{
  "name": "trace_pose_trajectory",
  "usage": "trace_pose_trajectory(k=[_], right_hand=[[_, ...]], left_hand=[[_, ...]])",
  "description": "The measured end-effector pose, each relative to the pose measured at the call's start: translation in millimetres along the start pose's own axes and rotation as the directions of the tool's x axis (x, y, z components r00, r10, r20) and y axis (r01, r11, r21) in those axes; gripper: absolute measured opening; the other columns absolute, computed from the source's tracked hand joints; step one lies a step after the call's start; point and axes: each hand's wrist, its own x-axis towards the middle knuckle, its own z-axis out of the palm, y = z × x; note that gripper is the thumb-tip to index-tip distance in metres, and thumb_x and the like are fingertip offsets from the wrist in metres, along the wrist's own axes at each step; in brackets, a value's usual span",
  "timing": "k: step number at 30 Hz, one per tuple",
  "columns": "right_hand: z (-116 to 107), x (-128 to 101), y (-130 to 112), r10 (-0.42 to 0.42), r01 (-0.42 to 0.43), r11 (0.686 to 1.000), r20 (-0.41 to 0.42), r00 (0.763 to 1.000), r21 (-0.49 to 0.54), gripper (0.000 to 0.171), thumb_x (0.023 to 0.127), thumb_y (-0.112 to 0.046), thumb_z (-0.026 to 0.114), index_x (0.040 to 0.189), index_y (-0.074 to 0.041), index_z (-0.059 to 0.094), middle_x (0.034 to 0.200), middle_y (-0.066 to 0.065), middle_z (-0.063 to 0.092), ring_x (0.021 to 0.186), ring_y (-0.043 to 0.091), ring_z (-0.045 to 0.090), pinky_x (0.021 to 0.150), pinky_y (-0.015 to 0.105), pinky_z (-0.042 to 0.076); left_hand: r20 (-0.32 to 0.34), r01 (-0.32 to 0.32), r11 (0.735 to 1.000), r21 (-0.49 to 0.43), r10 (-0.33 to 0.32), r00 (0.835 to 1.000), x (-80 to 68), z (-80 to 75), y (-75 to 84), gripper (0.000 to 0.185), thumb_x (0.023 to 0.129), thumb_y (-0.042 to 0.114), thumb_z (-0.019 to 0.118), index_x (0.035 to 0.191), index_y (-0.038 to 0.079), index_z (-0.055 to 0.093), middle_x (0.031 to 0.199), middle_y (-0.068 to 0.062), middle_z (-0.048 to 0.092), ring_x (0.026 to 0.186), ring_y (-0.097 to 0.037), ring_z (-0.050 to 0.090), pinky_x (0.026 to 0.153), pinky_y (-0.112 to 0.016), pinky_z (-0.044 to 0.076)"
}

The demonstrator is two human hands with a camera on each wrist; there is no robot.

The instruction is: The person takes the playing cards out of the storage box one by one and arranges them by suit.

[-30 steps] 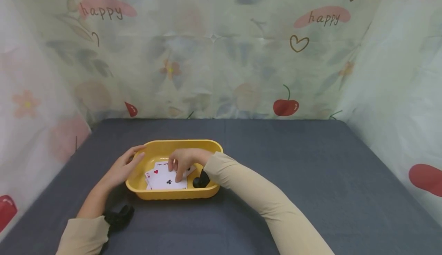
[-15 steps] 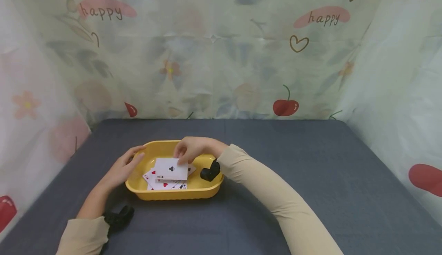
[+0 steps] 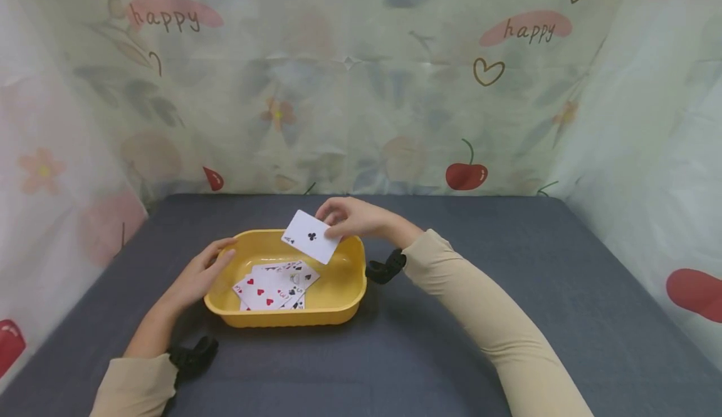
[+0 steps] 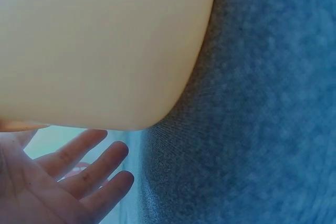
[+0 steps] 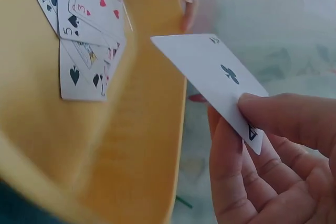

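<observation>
Between the thumb and fingers of my right hand (image 3: 358, 216) is a playing card, the ace of clubs (image 3: 307, 234), held face up and tilted above the right part of a yellow plastic basin (image 3: 338, 285). In the right wrist view, the thumb presses on the ace's face near one corner. Several loose playing cards (image 3: 265, 291) overlap face up on the basin's bottom, with a three of hearts on top. At the basin's left end is my left hand (image 3: 194, 273), touching the rim. The left wrist view shows its fingers (image 4: 100, 166) straight and spread beside the basin wall.
A dark grey cloth covers the table (image 3: 479, 279). Behind it hangs a patterned curtain (image 3: 350, 91) with cherries and the word happy, and similar curtains close off both sides. A black wrist device (image 3: 194, 354) is worn on each arm.
The right hand has lifted the ace of clubs off the card pile and moved up and right, turning the card. The three of hearts is uncovered. My left hand stays put.
</observation>
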Motion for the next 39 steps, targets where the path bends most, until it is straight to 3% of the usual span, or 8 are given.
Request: trace_pose_trajectory(k=[8,15,21,25,31,33,35,39], right_hand=[[-25.6,-18.2,34.1,0.03,0.009,0.982,-0.201,0.979,0.187,0.05,0.089,-0.001,0.056,0.135,-0.007,0.037,0.116,0.022,0.058,0.089,0.018,0.062,0.08,0.036,0.05],[-35.3,-25.7,69.7,0.134,-0.03,0.967,-0.406,0.904,0.252,0.056,0.088,-0.002,0.058,0.138,-0.004,0.033,0.116,0.022,0.055,0.08,0.014,0.06,0.09,0.045,0.047],[-35.9,-26.6,96.2,0.187,-0.059,0.964,-0.5,0.845,0.261,0.052,0.086,0.003,0.057,0.134,0.003,0.037,0.116,0.031,0.055,0.081,0.021,0.062,0.084,0.043,0.05],[-49.1,-0.5,156.0,0.175,-0.03,0.961,-0.517,0.838,0.276,0.051,0.082,-0.003,0.067,0.127,-0.003,0.043,0.107,0.025,0.061,0.082,0.027,0.065,0.075,0.04,0.054],[-99.9,118.7,361.2,0.187,-0.02,0.954,-0.545,0.817,0.298,0.067,0.067,-0.015,0.083,0.123,-0.014,0.046,0.099,0.017,0.062,0.073,0.028,0.068,0.061,0.04,0.055],[-104.5,131.3,385.8,0.184,-0.009,0.95,-0.533,0.826,0.313,0.071,0.064,-0.02,0.086,0.123,-0.016,0.047,0.1,0.017,0.062,0.073,0.028,0.068,0.06,0.04,0.055],[-97.0,119.5,367.8,0.189,-0.008,0.945,-0.528,0.828,0.327,0.071,0.062,-0.021,0.087,0.121,-0.015,0.048,0.097,0.016,0.063,0.072,0.027,0.068,0.061,0.04,0.055],[-59.0,44.5,235.5,0.238,-0.092,0.951,-0.513,0.825,0.294,0.055,0.076,-0.007,0.075,0.121,-0.003,0.045,0.099,0.021,0.06,0.073,0.023,0.065,0.065,0.036,0.055]], left_hand=[[0.003,0.008,1.0,-0.005,-0.008,1.0,-0.3,0.7,0.2,0.06,0.099,0.047,0.034,0.145,0.009,0.028,0.141,-0.025,0.034,0.119,-0.039,0.041,0.099,-0.056,0.035],[0.003,0.012,1.0,-0.007,-0.012,1.0,-0.4,-0.6,-1.7,0.061,0.099,0.048,0.033,0.145,0.008,0.027,0.145,-0.025,0.031,0.121,-0.04,0.039,0.101,-0.058,0.033],[0.004,0.0,1.0,-0.012,0.0,1.0,0.0,0.2,-1.0,0.061,0.099,0.047,0.034,0.145,0.008,0.027,0.145,-0.025,0.03,0.122,-0.04,0.039,0.101,-0.058,0.033],[0.004,0.009,1.0,-0.012,-0.009,1.0,-0.1,0.7,-0.3,0.061,0.099,0.047,0.034,0.145,0.008,0.026,0.146,-0.025,0.029,0.123,-0.041,0.038,0.101,-0.058,0.033],[0.006,0.011,1.0,-0.015,-0.011,1.0,-0.6,0.2,-0.3,0.061,0.099,0.047,0.034,0.146,0.008,0.026,0.146,-0.025,0.028,0.123,-0.041,0.037,0.101,-0.059,0.032],[0.004,0.009,1.0,-0.017,-0.009,1.0,-0.5,0.1,-0.4,0.061,0.099,0.047,0.034,0.146,0.009,0.026,0.146,-0.025,0.028,0.123,-0.041,0.037,0.102,-0.059,0.032],[0.003,0.005,1.0,-0.016,-0.005,1.0,-0.1,0.2,-0.7,0.061,0.099,0.047,0.034,0.145,0.009,0.027,0.146,-0.025,0.029,0.123,-0.041,0.038,0.102,-0.059,0.032],[0.001,-0.002,1.0,-0.016,0.002,1.0,0.8,0.7,-1.3,0.06,0.099,0.046,0.035,0.145,0.009,0.028,0.144,-0.025,0.031,0.121,-0.04,0.04,0.101,-0.057,0.034]])
